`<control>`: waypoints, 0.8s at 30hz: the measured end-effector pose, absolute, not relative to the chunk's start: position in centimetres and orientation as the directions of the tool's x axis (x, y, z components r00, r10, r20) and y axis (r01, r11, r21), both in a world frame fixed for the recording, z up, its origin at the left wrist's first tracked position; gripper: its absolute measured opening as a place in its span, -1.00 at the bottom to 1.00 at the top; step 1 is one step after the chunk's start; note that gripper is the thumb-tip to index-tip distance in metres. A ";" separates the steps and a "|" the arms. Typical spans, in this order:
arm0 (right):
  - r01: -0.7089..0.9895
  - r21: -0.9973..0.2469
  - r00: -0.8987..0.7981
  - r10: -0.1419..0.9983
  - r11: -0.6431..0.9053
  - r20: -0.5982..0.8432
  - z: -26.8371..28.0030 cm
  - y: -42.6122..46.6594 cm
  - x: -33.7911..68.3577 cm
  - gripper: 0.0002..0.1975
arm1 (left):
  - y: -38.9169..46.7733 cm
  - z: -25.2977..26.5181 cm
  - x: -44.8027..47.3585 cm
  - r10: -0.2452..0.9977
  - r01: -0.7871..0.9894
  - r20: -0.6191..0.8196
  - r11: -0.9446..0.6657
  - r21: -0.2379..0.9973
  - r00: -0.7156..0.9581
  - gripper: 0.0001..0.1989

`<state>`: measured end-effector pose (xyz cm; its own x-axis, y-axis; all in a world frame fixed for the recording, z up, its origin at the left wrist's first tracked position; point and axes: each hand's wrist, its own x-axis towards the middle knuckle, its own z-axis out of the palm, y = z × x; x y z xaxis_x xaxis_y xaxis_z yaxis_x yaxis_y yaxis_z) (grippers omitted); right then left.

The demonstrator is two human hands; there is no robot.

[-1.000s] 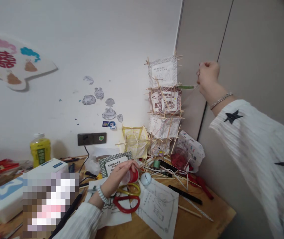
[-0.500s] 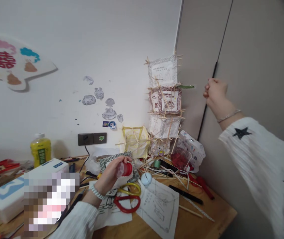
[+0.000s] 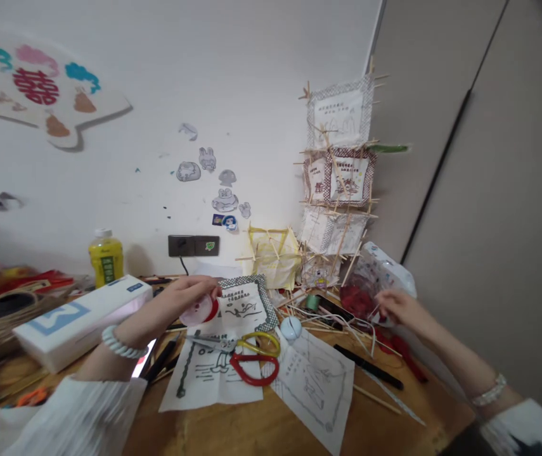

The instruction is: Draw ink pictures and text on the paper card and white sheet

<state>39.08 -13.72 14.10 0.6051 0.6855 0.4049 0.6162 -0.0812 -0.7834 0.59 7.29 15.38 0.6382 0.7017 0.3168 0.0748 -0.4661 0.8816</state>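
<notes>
My left hand [image 3: 186,292] is closed around a clear spool of red thread [image 3: 200,311], held above the papers at the left of the desk's middle. My right hand [image 3: 400,308] has its fingers pinched together at the right, near white cords and a bag with red stuff; anything in the pinch is too fine to make out. Between the hands lie scissors [image 3: 254,369] with one red and one yellow handle. Beside them are a pale blue ball with a slit [image 3: 291,329] and a drawn-on sheet [image 3: 316,380].
A tower of sticks and decorated paper panels [image 3: 341,177] stands in the back corner, with a yellow frame [image 3: 273,259] beside it. At left are a white box [image 3: 85,320], a yellow bottle [image 3: 106,259] and twine [image 3: 4,323]. A black pen [image 3: 368,366] lies at right.
My right hand has come down from high beside the cabinet to just over the desk's right side. My left hand has shifted left with the spool. The view has turned slightly left.
</notes>
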 end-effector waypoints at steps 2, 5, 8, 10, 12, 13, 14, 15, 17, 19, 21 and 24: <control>0.647 -0.759 0.529 0.762 -0.077 0.373 12.2 -12.4 37.3 -0.86 | 7.1 15.0 1.2 0.657 0.109 0.305 -0.511 0.852 0.690 -0.71; 0.716 -0.695 0.307 0.868 0.059 0.390 11.4 -10.0 32.4 -0.89 | 6.5 14.1 2.7 0.573 0.127 0.283 -0.571 0.811 0.769 -0.71; 0.554 -0.796 0.063 0.941 0.244 0.332 11.4 -7.5 26.2 -0.68 | 5.6 13.6 4.0 0.510 0.131 0.258 -0.607 0.784 0.820 -0.71; 0.361 -0.888 -0.070 0.957 0.286 0.280 11.1 -5.9 22.8 -0.62 | 5.1 13.5 4.4 0.491 0.133 0.250 -0.620 0.773 0.834 -0.72; 0.266 -0.922 -0.071 0.960 0.282 0.273 10.7 -4.3 20.7 -0.65 | 4.7 13.7 4.4 0.486 0.134 0.252 -0.628 0.767 0.837 -0.72; 0.240 -0.935 -0.050 0.965 0.263 0.258 10.6 -3.6 20.2 -0.66 | 4.6 13.9 4.3 0.488 0.134 0.256 -0.631 0.764 0.835 -0.71; 0.216 -0.946 -0.034 0.970 0.243 0.241 10.4 -3.0 19.9 -0.65 | 4.6 14.0 4.1 0.492 0.135 0.262 -0.634 0.762 0.830 -0.71; 0.190 -0.956 -0.027 0.974 0.225 0.224 10.3 -2.6 19.8 -0.63 | 4.7 14.1 4.0 0.499 0.137 0.270 -0.637 0.759 0.824 -0.70; 0.136 -0.968 -0.043 0.978 0.210 0.206 10.3 -2.0 19.9 -0.62 | 5.0 14.1 3.8 0.512 0.141 0.283 -0.641 0.755 0.811 -0.69; 0.141 -0.960 -0.041 0.971 0.241 0.237 10.5 -2.0 20.0 -0.70 | 5.4 13.9 3.8 0.525 0.148 0.286 -0.638 0.756 0.802 -0.68; 0.208 -0.936 -0.032 0.958 0.284 0.284 10.6 -2.0 20.0 -0.81 | 5.7 13.7 3.9 0.536 0.156 0.280 -0.630 0.761 0.796 -0.68; 0.293 -0.898 -0.051 0.943 0.329 0.328 10.8 -2.1 20.0 -0.86 | 5.7 13.5 4.0 0.548 0.168 0.267 -0.617 0.769 0.793 -0.68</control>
<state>20.03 -2.06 10.78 -0.0513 0.9432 0.3284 0.2928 0.3286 -0.8980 4.04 5.67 13.53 0.7925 0.5485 0.2667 0.1681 -0.6168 0.7690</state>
